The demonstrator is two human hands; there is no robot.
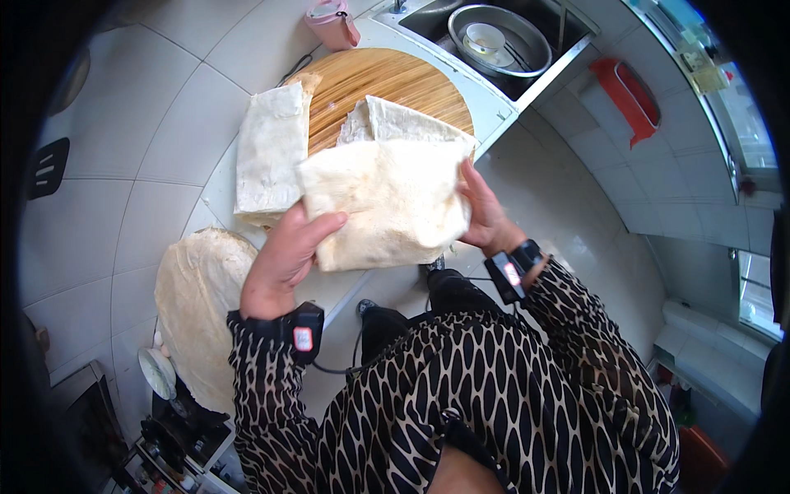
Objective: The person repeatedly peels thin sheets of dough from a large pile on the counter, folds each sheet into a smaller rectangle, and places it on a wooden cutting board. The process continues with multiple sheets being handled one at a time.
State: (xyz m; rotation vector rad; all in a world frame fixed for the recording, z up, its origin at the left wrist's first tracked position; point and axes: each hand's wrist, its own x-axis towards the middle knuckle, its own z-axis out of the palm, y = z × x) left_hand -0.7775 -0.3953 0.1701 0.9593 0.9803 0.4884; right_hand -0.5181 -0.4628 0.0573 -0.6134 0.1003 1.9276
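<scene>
A folded sheet of thin flatbread (389, 197) is held up between my two hands, in front of the near edge of a round wooden board (382, 74). My left hand (290, 253) grips its left side, thumb on top. At its right edge my right hand (484, 207) has hold of it, the fingers partly hidden. Another folded flatbread (271, 151) lies over the board's left side. Behind the held piece, a further folded flatbread (407, 120) rests on the board. A large unfolded flatbread (200, 315) lies at the lower left.
A sink (426, 25) at the top holds a metal basin (457, 28) with a bowl (484, 38) in it. A pink cup (333, 25) stands behind the board. Left are a white bowl (157, 373) and a black slotted turner (49, 167). A red cloth or bag (623, 99) hangs at right.
</scene>
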